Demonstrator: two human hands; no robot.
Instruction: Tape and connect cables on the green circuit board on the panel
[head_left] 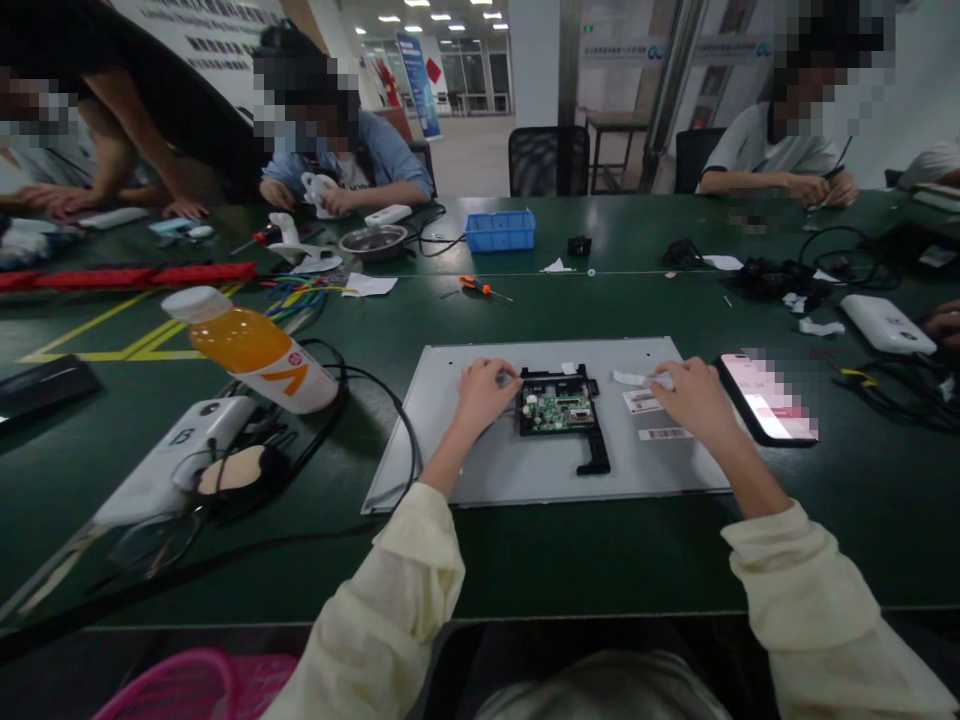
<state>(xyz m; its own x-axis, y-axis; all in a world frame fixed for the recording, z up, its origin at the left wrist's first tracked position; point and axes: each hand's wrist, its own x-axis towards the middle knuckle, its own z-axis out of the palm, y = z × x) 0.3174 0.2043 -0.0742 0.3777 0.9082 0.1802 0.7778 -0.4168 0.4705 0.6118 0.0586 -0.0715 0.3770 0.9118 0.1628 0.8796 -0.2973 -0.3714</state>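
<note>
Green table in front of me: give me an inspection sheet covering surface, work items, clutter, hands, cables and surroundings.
Surface: green table, bearing a gray panel.
Work items: black frame and circuit board on the panel.
Clutter: bottle, phone, blue basket, orange screwdriver.
Hands: left hand at the frame's upper left, contact unclear; right hand pinches a white strip.
Cables: black cables beside the bottle.
Surroundings: people and a black chair across the table.

a dark green table (pixel 600 560) with yellow stripes (pixel 172 355), a pale grey panel (pixel 487 480), a black frame (pixel 596 453), a green circuit board (pixel 551 413), a white strip (pixel 631 379), sleeves (pixel 412 560) that look pale yellow to me, a white-capped bottle (pixel 251 345) of orange drink, a blue basket (pixel 500 235)
</note>
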